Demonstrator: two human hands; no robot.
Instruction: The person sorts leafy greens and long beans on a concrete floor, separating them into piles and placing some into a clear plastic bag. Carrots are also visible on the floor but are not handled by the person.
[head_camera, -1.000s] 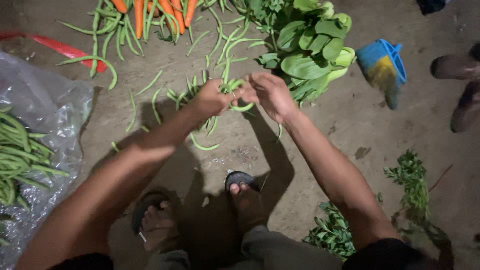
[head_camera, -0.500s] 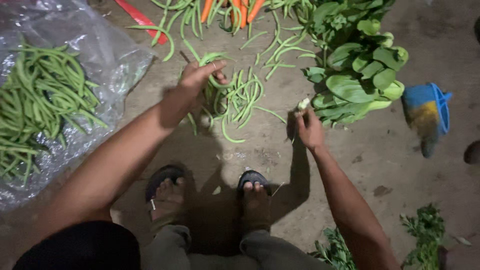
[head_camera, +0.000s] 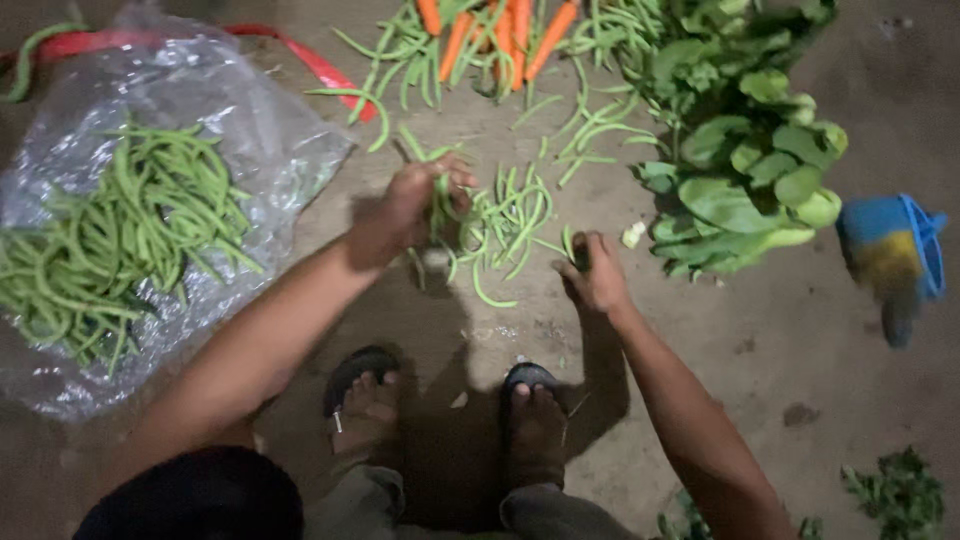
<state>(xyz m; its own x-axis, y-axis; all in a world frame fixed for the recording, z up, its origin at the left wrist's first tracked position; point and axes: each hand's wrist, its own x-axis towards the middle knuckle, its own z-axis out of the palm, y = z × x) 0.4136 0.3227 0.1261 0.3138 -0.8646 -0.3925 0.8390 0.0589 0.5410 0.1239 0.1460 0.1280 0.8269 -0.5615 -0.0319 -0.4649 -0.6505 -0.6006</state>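
Beans (head_camera: 505, 215) gripped loosely in the closed left hand (head_camera: 415, 205) may slip while the right hand (head_camera: 595, 275) pinches another pod off the dirt.

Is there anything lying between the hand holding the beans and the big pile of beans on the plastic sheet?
Nothing visible. The left hand grips a small bunch of green beans, and between it and the bean pile on the clear plastic sheet lies only bare ground and the sheet's edge. The carrots lie farther off, out of that line.
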